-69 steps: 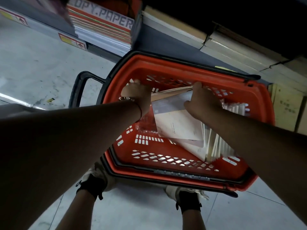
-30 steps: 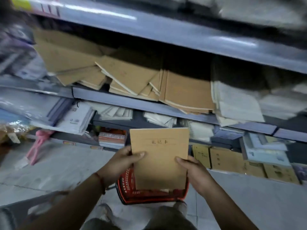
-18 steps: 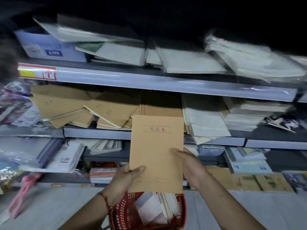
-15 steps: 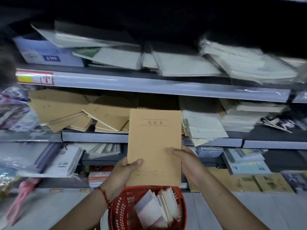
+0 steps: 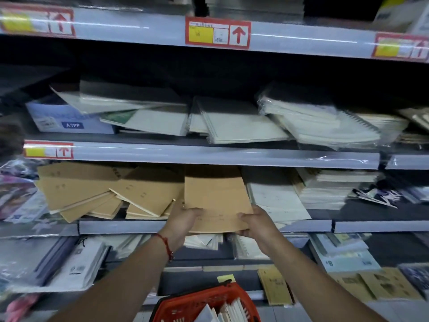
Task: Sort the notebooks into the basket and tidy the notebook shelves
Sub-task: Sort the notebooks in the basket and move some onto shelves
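Observation:
A brown kraft notebook (image 5: 214, 198) lies flat, mostly inside the middle shelf, its near edge sticking out over the shelf lip. My left hand (image 5: 183, 220) grips its near left corner and my right hand (image 5: 255, 220) grips its near right corner. To its left sits a loose, fanned pile of brown notebooks (image 5: 104, 194). To its right lie pale notebooks (image 5: 276, 201). The red basket (image 5: 185, 305) stands on the floor below, with several white notebooks (image 5: 229, 311) upright in it.
The shelf above holds spiral notebooks (image 5: 234, 122), wrapped packs (image 5: 320, 122) and a blue box (image 5: 67, 119). Grey shelf rails (image 5: 209, 154) carry red price tags. Lower shelves hold more stationery and yellow-brown books (image 5: 275, 287).
Both hands lifted the brown notebook out of the basket, raised it upright before the shelves, then tipped it flat and pushed it into the middle shelf.

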Motion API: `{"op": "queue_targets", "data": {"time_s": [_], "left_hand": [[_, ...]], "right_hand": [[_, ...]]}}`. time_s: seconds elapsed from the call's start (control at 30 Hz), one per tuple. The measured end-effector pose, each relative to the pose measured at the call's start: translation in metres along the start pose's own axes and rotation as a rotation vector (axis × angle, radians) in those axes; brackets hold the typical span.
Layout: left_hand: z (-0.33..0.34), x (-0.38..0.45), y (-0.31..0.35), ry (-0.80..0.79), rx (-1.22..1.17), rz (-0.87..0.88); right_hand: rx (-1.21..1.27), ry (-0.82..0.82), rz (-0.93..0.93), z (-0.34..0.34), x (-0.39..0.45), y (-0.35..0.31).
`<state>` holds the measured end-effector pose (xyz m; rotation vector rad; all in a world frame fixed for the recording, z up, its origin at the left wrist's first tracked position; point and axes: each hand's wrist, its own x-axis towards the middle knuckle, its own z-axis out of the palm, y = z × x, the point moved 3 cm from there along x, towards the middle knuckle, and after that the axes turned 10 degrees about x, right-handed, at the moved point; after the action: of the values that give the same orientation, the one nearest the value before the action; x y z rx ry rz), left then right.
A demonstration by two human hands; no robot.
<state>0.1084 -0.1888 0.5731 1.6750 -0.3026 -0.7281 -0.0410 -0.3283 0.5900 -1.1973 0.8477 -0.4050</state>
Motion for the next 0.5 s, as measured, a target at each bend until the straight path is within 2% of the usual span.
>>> {"op": "queue_targets", "data": {"time_s": [0.13,0.27,0.4,0.47,0.5], "left_hand": [[0.002,0.012,0.010,-0.043,0.095,0.013],[0.000,0.021,0.017,0.100,0.195,0.080],[-0.006,0.036,0.015,0.251,0.092,0.036],[-0.010,0.044,0.008,0.220,0.150,0.031],[-0.012,0.046,0.004,0.188,0.221,0.046]], "right_hand": [[0.084,0.065,0.110,0.004,0.030,-0.010],[0.049,0.115,0.266,0.004,0.050,-0.003],[0.119,0.100,0.177,0.009,0.059,0.003],[0.069,0.065,0.091,0.015,0.061,0.005],[-0.048,0.064,0.025,0.015,0.062,0.006]]}}
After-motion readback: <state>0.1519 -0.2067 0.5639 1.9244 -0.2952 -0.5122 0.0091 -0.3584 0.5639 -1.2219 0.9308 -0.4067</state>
